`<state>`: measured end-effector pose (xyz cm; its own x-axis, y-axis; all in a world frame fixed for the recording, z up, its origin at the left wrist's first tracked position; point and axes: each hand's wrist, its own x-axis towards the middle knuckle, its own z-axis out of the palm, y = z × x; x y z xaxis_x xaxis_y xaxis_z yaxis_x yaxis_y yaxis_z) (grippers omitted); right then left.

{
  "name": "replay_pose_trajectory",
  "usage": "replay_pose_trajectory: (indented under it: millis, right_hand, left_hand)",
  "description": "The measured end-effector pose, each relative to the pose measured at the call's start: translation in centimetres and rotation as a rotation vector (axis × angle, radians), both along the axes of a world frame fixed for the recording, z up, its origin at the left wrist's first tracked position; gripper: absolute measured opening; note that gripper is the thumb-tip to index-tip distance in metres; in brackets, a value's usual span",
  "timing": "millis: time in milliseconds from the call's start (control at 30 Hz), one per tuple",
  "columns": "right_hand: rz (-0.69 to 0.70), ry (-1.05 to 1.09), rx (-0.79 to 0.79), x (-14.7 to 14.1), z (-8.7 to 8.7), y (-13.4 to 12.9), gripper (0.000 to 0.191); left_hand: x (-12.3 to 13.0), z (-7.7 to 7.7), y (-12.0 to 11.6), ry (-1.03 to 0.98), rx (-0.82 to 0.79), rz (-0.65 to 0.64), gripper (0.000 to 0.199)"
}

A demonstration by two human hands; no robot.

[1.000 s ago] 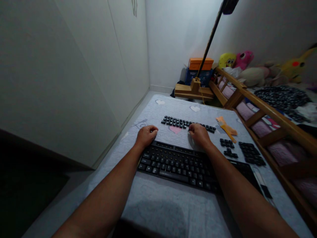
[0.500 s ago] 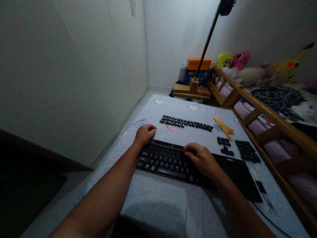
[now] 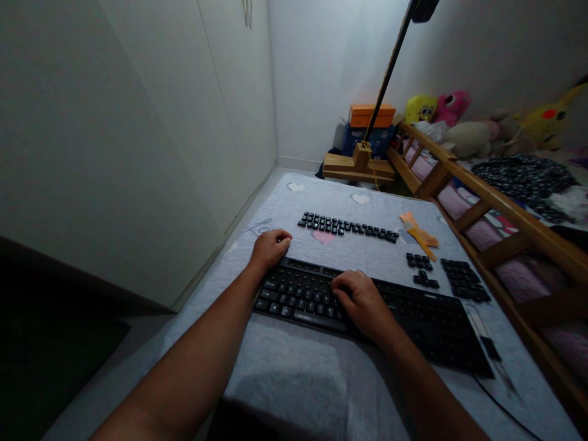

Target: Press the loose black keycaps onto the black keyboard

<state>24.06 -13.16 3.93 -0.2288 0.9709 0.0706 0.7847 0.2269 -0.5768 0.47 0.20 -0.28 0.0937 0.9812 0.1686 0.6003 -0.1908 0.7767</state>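
Currently have left hand (image 3: pixel 271 248) curled in at the far left corner of the black keyboard (image 3: pixel 301 297), laid flat across the pale patterned sheet (image 3: pixel 294 361). Have right hand (image 3: pixel 361 300) bent over the keys, thumb and fingers drawn close; can't tell, in such dim light, about anything gripped in either hand. See loose keycaps (image 3: pixel 347 227) lined up beyond the keyboard, with smaller clusters (image 3: pixel 426 280) and a larger block (image 3: pixel 465 280) toward the right, nearer than the yellow-handled tool (image 3: pixel 420 241) on orange material (image 3: pixel 429 239).
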Motion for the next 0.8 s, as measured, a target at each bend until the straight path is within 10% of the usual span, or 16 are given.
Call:
replay_pose_trajectory:
  millis: [800]
  right_hand:
    - [-0.039, -0.194, 0.081, -0.74, -0.53, -0.09, 0.013]
  left_hand:
    - [-0.18, -0.56, 0.29, 0.012, 0.015, -0.004, 0.026]
